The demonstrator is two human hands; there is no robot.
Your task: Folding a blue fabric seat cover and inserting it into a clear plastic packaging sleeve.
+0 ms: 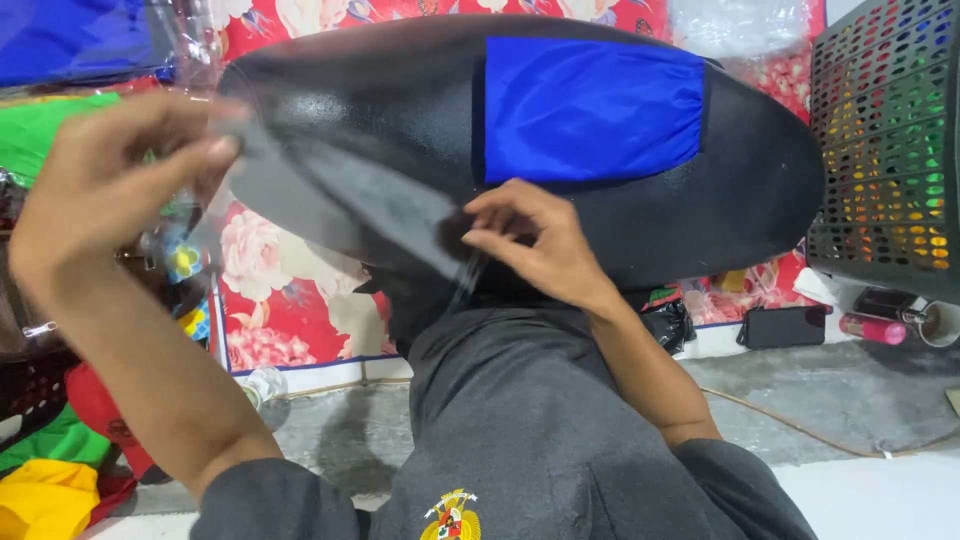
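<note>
Clear plastic bag (340, 205): held up in front of the black oval board (760, 190), stretched between the two hands. Its long axis is seen to run on a slant, from upper left down to lower right, across the left half of the board. Through the film the dark board surface is seen greyed and dulled.

Left hand (110, 175): raised at the upper left end of the bag; the fingers are closed together in a pinch on the film's edge, thumb against fingertips. It is placed clear of the board's rim, out over the floral cloth (290, 300).

Right hand (535, 240): set lower and nearer the board's middle, just below the blue fabric piece (590, 105) laid across the board. Its fingers are curled and pinched on the lower right end of the bag, where the film is gathered into creases. The right hand is the nearer of the two to the blue fabric; whether the board itself is touched cannot be told.

The hands are held well apart, with the bag drawn fairly taut between them. A dark perforated basket (885, 140) is noted at the far right.
</note>
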